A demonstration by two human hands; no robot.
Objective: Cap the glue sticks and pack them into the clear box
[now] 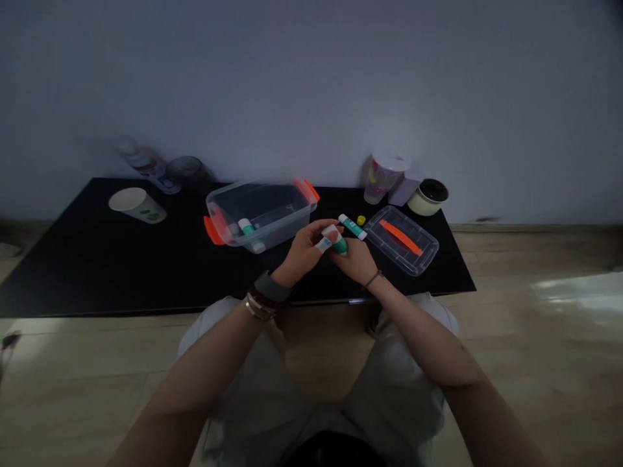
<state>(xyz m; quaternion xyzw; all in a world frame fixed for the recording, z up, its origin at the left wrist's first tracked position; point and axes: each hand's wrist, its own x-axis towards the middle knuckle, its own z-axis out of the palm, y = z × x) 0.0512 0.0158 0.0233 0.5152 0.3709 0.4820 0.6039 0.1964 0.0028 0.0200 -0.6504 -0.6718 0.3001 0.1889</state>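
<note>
Both my hands meet over the front of the black table. My left hand (306, 250) has its fingers closed round the white end of a green and white glue stick (340, 245). The green part of that stick is in the grip of my right hand (357, 259). Just beyond lies another green and white glue stick (352, 227), with a small yellow cap (361, 220) beside it. To the left, a clear plastic box (272, 224) with orange latches holds a glue stick (251, 235). A clear lid (423, 264) with an orange handle lies flat at the right.
On the black table (195, 279), a paper cup (139, 205), a spray bottle (150, 165) and a dark round container (189, 174) stand at the left. A patterned plastic cup (382, 178) and a cream pot with a black lid (427, 200) stand back right, against the wall.
</note>
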